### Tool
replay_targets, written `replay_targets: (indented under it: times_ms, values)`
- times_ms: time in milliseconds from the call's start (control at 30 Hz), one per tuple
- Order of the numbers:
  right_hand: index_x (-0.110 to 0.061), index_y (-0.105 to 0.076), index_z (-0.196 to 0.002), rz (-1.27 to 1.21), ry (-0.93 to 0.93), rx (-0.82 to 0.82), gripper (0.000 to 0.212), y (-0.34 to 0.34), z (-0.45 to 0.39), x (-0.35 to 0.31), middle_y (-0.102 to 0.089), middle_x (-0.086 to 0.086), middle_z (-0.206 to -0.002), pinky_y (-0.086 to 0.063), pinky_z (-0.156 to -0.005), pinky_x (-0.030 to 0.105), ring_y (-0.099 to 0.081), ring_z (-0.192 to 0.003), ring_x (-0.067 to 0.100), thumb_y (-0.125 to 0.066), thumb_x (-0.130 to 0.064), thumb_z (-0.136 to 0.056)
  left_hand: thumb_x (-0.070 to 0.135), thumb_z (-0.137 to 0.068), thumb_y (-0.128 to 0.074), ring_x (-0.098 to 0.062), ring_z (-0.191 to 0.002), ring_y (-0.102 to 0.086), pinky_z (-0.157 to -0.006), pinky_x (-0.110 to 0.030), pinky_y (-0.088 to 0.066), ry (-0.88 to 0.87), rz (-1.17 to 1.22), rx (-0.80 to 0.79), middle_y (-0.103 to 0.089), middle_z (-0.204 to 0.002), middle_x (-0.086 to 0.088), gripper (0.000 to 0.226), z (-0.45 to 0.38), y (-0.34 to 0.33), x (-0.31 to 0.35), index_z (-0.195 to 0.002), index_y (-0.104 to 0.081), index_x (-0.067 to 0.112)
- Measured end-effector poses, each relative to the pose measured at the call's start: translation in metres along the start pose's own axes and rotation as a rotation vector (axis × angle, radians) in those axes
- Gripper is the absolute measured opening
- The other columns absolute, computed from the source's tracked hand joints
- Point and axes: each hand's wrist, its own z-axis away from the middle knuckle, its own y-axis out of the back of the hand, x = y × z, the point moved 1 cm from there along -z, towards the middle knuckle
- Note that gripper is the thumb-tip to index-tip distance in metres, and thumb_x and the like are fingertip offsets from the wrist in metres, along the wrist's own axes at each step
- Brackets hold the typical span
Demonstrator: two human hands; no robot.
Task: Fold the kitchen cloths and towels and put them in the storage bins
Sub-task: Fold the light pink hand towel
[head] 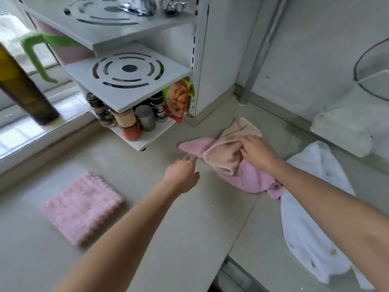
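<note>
— Forearms reach over the counter; right hand pinches the beige cloth atop the pink towel.
— Left hand?
— Relaxed, empty. Probably picking up; next, spread it flat.

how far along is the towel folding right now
Early. One scalloped pink cloth lies folded on the counter. The right hand grips a crumpled beige towel lying on an unfolded pink towel; a white cloth waits. No bins in view.
</note>
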Motion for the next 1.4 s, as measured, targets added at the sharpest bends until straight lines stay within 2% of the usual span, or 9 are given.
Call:
replay_targets:
  times_ms: [200, 367, 467, 600, 767, 933, 1100, 1200, 1400]
  values:
    - [-0.012, -0.047, -0.128, -0.02, -0.069, 0.019, 0.035, -0.006, -0.006, 0.026, -0.053, 0.012, -0.127, -0.038, -0.091, 0.037, -0.048, -0.117, 0.029, -0.043, -0.013, -0.094, 0.027, -0.096, -0.048, -0.034, -0.115, -0.053, -0.084, -0.042, -0.048, 0.061, 0.071, -0.021, -0.054, -0.13, -0.016, 0.048, -0.05, -0.012, 0.025, -0.137, -0.034, 0.007]
    - [-0.012, -0.045, -0.133, -0.136, -0.028, -0.097, 0.044, -0.02, -0.032, 0.017, -0.049, 0.011, -0.136, -0.033, -0.102, 0.035, -0.044, -0.125, 0.028, -0.043, -0.008, -0.09, 0.02, -0.091, -0.054, -0.033, -0.097, -0.063, -0.07, -0.034, -0.047, 0.189, 0.293, 0.059, -0.066, -0.109, -0.015, 0.032, -0.077, -0.028, 0.039, -0.119, -0.058, 0.004]
    - [-0.015, -0.057, -0.123, -0.187, 0.073, -0.132, 0.036, -0.026, -0.044, 0.012, -0.055, 0.006, -0.132, -0.037, -0.099, 0.035, -0.05, -0.12, 0.028, -0.051, -0.019, -0.088, 0.006, -0.088, -0.059, -0.033, -0.077, -0.064, -0.063, -0.038, -0.058, 0.292, 0.774, 0.149, -0.068, -0.089, -0.019, 0.015, -0.086, -0.025, 0.047, -0.096, -0.068, -0.004]
    - [-0.017, -0.066, -0.111, -0.244, 0.106, -0.023, 0.027, -0.01, -0.041, 0.013, -0.058, 0.005, -0.122, -0.036, -0.091, 0.033, -0.049, -0.116, 0.025, -0.052, -0.018, -0.088, 0.008, -0.09, -0.063, -0.021, -0.091, -0.067, -0.072, -0.022, -0.058, 0.228, 1.458, -0.119, -0.067, -0.096, -0.016, 0.016, -0.065, 0.004, 0.059, -0.101, -0.066, -0.003]
    - [-0.016, -0.051, -0.076, -0.341, 0.143, -0.295, 0.014, 0.025, -0.012, 0.02, -0.05, -0.005, -0.072, -0.033, -0.054, 0.026, -0.051, -0.069, 0.017, -0.055, -0.017, -0.09, 0.022, -0.093, -0.055, -0.008, -0.066, -0.062, -0.061, -0.017, -0.054, 0.184, 1.488, -0.253, -0.066, -0.075, -0.002, 0.03, -0.012, 0.034, 0.031, -0.105, -0.064, -0.004]
    - [-0.016, -0.058, -0.086, -0.581, 0.084, -0.399, 0.007, 0.06, 0.023, 0.006, -0.057, 0.0, -0.084, -0.033, -0.055, 0.022, -0.052, -0.076, 0.016, -0.055, -0.019, -0.092, 0.021, -0.088, -0.064, -0.015, -0.083, -0.064, -0.058, -0.018, -0.055, 0.404, 1.198, -0.195, -0.062, -0.105, -0.016, 0.032, 0.029, 0.06, -0.009, -0.11, -0.066, -0.002]
    - [-0.017, -0.061, -0.07, -0.623, 0.135, -0.514, 0.028, 0.095, 0.04, -0.02, -0.05, -0.002, -0.066, -0.034, -0.055, 0.027, -0.045, -0.062, 0.012, -0.062, -0.041, -0.085, 0.015, -0.096, -0.054, -0.029, -0.099, -0.063, -0.064, -0.027, -0.06, 0.46, 1.311, 0.18, -0.055, -0.12, -0.021, 0.027, 0.044, 0.093, 0.001, -0.115, -0.058, -0.004]
    - [-0.015, -0.053, -0.055, -0.53, 0.077, -0.271, 0.027, 0.103, 0.027, -0.031, -0.046, 0.0, -0.055, -0.03, -0.052, 0.03, -0.043, -0.055, 0.018, -0.061, -0.027, -0.079, 0.018, -0.097, -0.051, -0.029, -0.101, -0.062, -0.07, -0.028, -0.06, 0.398, 1.137, 0.365, -0.058, -0.113, -0.017, 0.026, 0.055, 0.11, 0.017, -0.113, -0.059, -0.001]
    - [-0.002, -0.065, -0.08, -0.568, 0.036, 0.312, 0.014, 0.164, 0.008, -0.049, -0.063, 0.019, -0.084, -0.038, -0.065, 0.035, -0.057, -0.078, 0.031, -0.052, -0.001, -0.084, 0.026, -0.096, -0.054, -0.021, -0.093, -0.068, -0.078, -0.031, -0.058, 0.146, 0.966, 0.643, -0.068, -0.097, -0.008, 0.019, 0.082, 0.166, 0.012, -0.098, -0.066, 0.011]
